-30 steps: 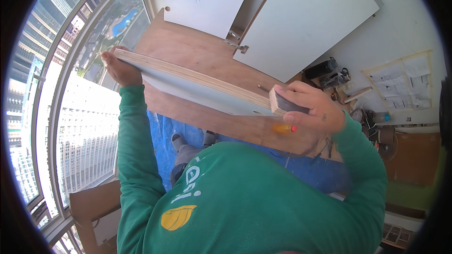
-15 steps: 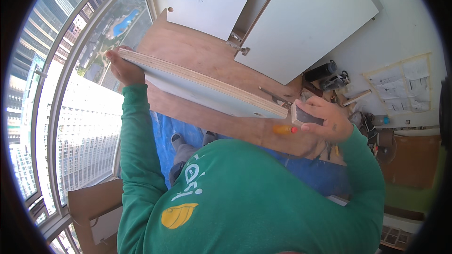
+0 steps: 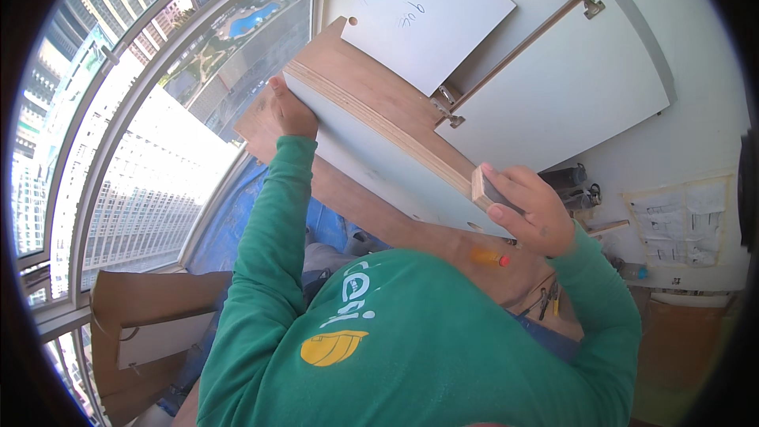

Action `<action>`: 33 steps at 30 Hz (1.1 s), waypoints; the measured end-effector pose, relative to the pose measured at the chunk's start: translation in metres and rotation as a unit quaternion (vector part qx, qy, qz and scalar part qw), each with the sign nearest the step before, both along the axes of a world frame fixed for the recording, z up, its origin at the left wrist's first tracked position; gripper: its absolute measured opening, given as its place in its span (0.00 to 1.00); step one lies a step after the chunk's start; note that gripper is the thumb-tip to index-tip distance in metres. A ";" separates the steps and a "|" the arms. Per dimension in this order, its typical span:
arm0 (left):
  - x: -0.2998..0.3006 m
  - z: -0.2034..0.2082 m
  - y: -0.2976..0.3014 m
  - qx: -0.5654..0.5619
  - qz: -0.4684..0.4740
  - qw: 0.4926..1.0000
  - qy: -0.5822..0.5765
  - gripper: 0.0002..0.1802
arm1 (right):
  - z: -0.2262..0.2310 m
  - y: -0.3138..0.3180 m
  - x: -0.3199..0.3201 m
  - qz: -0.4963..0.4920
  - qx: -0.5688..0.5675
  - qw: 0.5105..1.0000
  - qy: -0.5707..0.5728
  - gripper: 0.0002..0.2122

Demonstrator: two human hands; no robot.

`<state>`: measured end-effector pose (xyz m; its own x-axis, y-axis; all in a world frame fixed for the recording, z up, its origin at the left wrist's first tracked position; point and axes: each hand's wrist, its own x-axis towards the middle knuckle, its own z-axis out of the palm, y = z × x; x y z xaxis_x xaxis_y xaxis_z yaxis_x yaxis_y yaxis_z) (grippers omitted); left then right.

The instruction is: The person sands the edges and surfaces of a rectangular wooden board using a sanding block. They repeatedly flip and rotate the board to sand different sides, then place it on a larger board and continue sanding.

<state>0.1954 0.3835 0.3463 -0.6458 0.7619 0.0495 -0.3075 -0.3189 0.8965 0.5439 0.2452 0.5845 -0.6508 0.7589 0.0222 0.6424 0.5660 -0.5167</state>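
So the board (image 3: pixel 387 162) is held up on its long edge over the brown wooden counter (image 3: pixel 375 217), white face toward the body, bare layered edge on top. Its left end is held in the left hand (image 3: pixel 294 115); that grip is closed around the corner, though some fingers are hidden. The small block (image 3: pixel 493 190), dark on one side, is pinched between thumb and fingers of the right hand (image 3: pixel 538 212), opened only as wide as the block. It's seen at the right end of the bare edge, but whether they're touching can't be told. Judging by looks, the board is stiff and fairly heavy, and the smooth white face could be slippery and easily scratched, so it's best held by the ends or edges. The block is probably light and hard; it's better gripped by its sides, with fingertips kept clear of the rubbing face. An orange bottle (image 3: pixel 484 256) is left just nearby.
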 end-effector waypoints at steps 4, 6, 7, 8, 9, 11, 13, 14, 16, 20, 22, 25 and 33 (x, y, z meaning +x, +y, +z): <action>0.003 0.001 -0.005 -0.001 0.001 0.998 0.056 0.46 | -0.018 0.045 -0.072 0.064 0.090 0.994 0.003 0.27; 0.005 0.007 -0.006 0.015 -0.007 0.999 0.049 0.46 | -0.023 0.077 -0.122 0.082 0.104 0.991 0.024 0.27; 0.006 0.009 -0.007 0.025 0.000 0.999 0.040 0.45 | -0.025 0.094 -0.149 0.088 0.115 0.989 0.028 0.27; 0.006 0.012 -0.008 0.015 -0.004 1.000 0.027 0.45 | -0.027 0.110 -0.173 0.100 0.126 0.986 0.035 0.27; 0.006 0.013 -0.011 0.006 -0.009 1.000 0.015 0.45 | -0.029 0.124 -0.194 0.093 0.106 0.989 0.033 0.27; 0.005 0.014 -0.014 -0.007 -0.012 1.000 -0.011 0.44 | -0.030 0.138 -0.218 0.106 0.068 0.990 0.059 0.27; 0.003 0.012 -0.014 -0.008 -0.016 0.999 0.039 0.44 | -0.027 0.132 -0.213 0.092 0.063 0.992 0.055 0.27; 0.001 0.009 -0.014 -0.006 -0.020 0.998 0.064 0.44 | -0.025 0.124 -0.202 0.095 0.063 0.991 0.067 0.27; 0.002 0.005 -0.010 0.005 -0.001 0.997 0.079 0.42 | -0.017 0.097 -0.171 0.084 0.104 0.991 0.024 0.27; 0.004 0.001 -0.005 0.028 -0.004 0.997 0.072 0.40 | -0.015 0.083 -0.163 0.073 0.104 0.991 0.029 0.27; 0.006 0.002 -0.003 0.025 -0.004 0.998 0.058 0.40 | -0.020 0.113 -0.199 0.056 0.091 0.994 0.017 0.27; 0.006 0.005 -0.005 0.047 0.004 0.996 0.078 0.41 | -0.027 0.159 -0.260 0.066 0.093 0.993 0.003 0.28; 0.008 0.010 0.002 -0.013 -0.023 0.996 0.087 0.42 | -0.024 0.119 -0.184 0.086 0.197 0.976 -0.029 0.26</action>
<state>0.2037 0.3854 0.3567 -0.5933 0.7932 0.1375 -0.1598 -0.2834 0.9456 0.3599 0.3647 0.5605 -0.7772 0.5778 0.2492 0.5413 0.8158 -0.2034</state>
